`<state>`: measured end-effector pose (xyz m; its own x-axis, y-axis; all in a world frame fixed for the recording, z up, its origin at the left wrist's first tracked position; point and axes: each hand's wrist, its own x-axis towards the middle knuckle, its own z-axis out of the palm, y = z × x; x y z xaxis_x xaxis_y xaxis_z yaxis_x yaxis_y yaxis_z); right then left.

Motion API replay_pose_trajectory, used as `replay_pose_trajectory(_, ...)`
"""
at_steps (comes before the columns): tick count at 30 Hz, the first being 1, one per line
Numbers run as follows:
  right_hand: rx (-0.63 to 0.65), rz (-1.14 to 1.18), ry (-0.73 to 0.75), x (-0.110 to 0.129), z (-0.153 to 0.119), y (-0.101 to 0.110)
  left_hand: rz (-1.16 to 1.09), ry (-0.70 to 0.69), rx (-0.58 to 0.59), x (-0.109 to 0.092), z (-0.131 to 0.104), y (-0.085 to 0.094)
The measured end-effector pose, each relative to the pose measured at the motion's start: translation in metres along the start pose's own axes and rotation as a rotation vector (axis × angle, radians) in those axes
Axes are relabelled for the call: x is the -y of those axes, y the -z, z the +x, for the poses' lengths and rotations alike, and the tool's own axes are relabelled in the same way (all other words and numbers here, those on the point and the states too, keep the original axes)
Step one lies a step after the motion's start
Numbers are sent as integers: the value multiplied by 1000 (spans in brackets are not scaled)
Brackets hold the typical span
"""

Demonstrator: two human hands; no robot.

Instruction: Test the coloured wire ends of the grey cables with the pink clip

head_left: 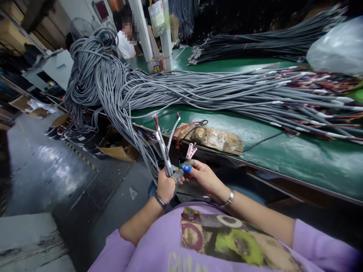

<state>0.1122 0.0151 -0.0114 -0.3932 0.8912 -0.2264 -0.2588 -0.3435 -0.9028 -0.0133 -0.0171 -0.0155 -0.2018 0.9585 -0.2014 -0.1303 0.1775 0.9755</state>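
Observation:
My left hand (168,185) is closed around a few grey cables (163,149) that stand upright out of the fist. Thin coloured wires (155,121) fan from the stripped end of one, and white sleeves show near the ends. My right hand (202,175) meets the left one, thumb and forefinger pinched together at short thin wires (179,164); the fingertips partly hide them. Blue tape (186,168) wraps one of its digits, and grey covers wrap some fingers of both hands. Just above the pinch is a pink clothespin (191,151) at the bench edge.
A long bundle of grey cables (198,88) lies across the green bench (283,158), its coiled part (93,68) hanging off the left end. A taped cardboard piece (218,139) sits at the front edge. Behind are black cables (255,45), a plastic bag (337,47), posts and another person (124,43).

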Motion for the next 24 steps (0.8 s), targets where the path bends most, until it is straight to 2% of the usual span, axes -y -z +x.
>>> replay_pose_trajectory(6,91,-90,-14,9,-1,0,45,7,36,4,1,3)
replay_pose_trajectory(14,-44,-41,10,-2,1,-2,31,-7,-16,0,-1,-1)
replay_pose_trajectory(24,34,-61,-7,2,-2,4,-1,-3,-51,0,1,2)
